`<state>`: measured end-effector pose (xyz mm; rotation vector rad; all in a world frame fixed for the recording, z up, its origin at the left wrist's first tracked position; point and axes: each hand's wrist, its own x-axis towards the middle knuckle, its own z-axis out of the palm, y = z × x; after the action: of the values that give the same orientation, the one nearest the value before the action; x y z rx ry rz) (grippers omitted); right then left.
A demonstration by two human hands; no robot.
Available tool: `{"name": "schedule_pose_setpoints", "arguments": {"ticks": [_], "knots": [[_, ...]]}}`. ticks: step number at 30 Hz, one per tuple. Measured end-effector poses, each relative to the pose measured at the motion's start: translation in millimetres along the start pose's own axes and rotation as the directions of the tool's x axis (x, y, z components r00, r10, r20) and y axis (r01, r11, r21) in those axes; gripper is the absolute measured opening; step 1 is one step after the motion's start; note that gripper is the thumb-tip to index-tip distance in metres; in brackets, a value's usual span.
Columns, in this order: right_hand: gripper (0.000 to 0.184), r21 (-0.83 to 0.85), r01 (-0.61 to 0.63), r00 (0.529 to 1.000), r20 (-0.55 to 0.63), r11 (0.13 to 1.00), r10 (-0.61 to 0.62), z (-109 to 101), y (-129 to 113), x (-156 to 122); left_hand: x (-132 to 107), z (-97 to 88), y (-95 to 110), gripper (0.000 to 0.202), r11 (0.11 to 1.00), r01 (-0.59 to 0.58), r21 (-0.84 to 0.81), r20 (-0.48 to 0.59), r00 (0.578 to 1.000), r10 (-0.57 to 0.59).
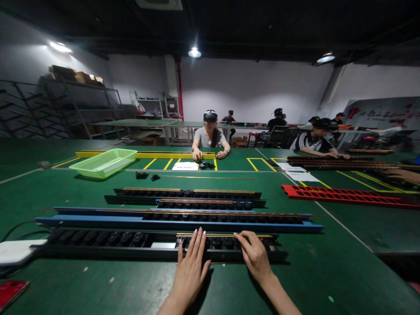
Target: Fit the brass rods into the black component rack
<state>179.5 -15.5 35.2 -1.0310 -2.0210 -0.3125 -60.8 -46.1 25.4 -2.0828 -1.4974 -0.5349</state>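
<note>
A long black rail [164,256] lies across the table in front of me. Black square modules [113,238] fill its left part, and more sit in its right part under thin brass strips [262,236]. My left hand [193,264] lies over the rail's middle with fingers stretched out, fingertips on the strips and modules. My right hand [256,256] has thumb and index finger pinched at a brass strip, over the right part of the rail. Between the two groups of modules, left of my left hand, a whitish patch [163,245] shows inside the rail.
Beyond lie a blue rail [98,218] and another black rail [131,200], both with modules and strips. A green basket [105,164], a red slotted rail [344,195] and a yellow rail [157,155] lie farther off. At left are a white box [19,251] and red phone [13,291]. Co-workers sit opposite.
</note>
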Motion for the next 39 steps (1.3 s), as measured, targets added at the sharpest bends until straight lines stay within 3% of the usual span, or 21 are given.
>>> {"name": "schedule_pose_setpoints", "arguments": {"ticks": [12, 22, 27, 31, 36, 39], "knots": [[0.034, -0.126, -0.066, 0.994, -0.096, 0.99, 0.054, 5.8, -12.3, -0.9, -1.8, 3.1, 2.4, 0.062, 1.0, 0.023, -0.009, 0.001, 1.0, -0.023], [0.046, -0.076, -0.121, 0.993, -0.017, 0.99, 0.12, -11.5, -32.6, -51.2, 0.4, 2.2, 4.1, 0.063, 0.999, 0.033, -0.026, -0.012, 0.999, -0.034], [0.042, -0.13, -0.278, 0.959, -0.098, 0.952, 0.267, -19.0, -18.0, -65.0, -0.5, 5.5, 3.9, 0.063, 0.998, 0.028, -0.053, -0.012, 1.0, -0.029], [0.043, -0.141, -0.347, 0.936, -0.118, 0.927, 0.332, -23.3, -3.6, -58.3, -0.1, 5.5, 4.9, 0.065, 0.997, 0.034, -0.066, -0.023, 0.999, -0.036], [0.05, -0.163, -0.32, 0.938, 0.087, 0.933, 0.337, -9.5, -17.9, -22.9, 1.9, 3.4, 7.4, 0.066, 0.997, 0.027, -0.07, -0.034, 0.999, -0.03], [0.058, -0.182, -0.296, 0.906, 0.256, 0.938, 0.336, 5.2, -36.3, 4.0, 1.9, 2.4, 7.9, 0.065, 0.998, 0.029, -0.06, -0.042, 0.999, -0.031]]}}
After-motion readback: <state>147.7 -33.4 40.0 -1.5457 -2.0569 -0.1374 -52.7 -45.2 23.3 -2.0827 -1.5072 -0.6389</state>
